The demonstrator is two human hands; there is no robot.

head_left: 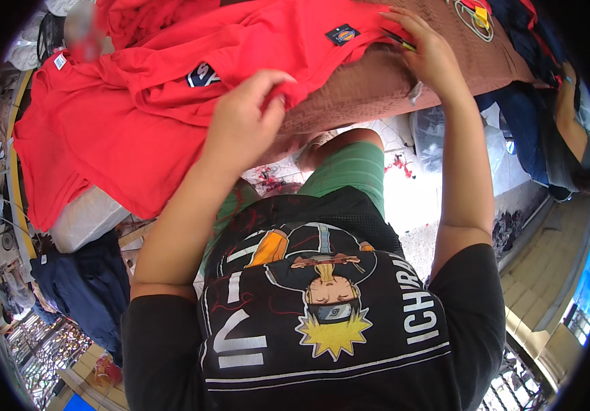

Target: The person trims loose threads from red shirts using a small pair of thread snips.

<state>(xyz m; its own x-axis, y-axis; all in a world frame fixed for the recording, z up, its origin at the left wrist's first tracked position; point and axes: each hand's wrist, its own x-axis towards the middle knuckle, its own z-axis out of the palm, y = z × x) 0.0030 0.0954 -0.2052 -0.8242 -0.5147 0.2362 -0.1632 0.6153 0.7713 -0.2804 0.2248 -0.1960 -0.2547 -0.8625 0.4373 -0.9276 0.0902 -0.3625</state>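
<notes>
A red garment with a dark label patch lies spread over a brown-covered surface. Its fabric is pinched at the near edge between the thumb and fingers of my left hand. Farther right, my right hand is closed around a small dark tool with a yellow part, which looks like thread snips. Its fingertips are by the garment's right end, close to the patch. Most of the tool is hidden by the fingers.
A pale cord with a yellow piece rests at the far right of the brown cover. Dark blue cloth hangs at left. Red thread scraps litter the floor. Another person's arm shows at the right.
</notes>
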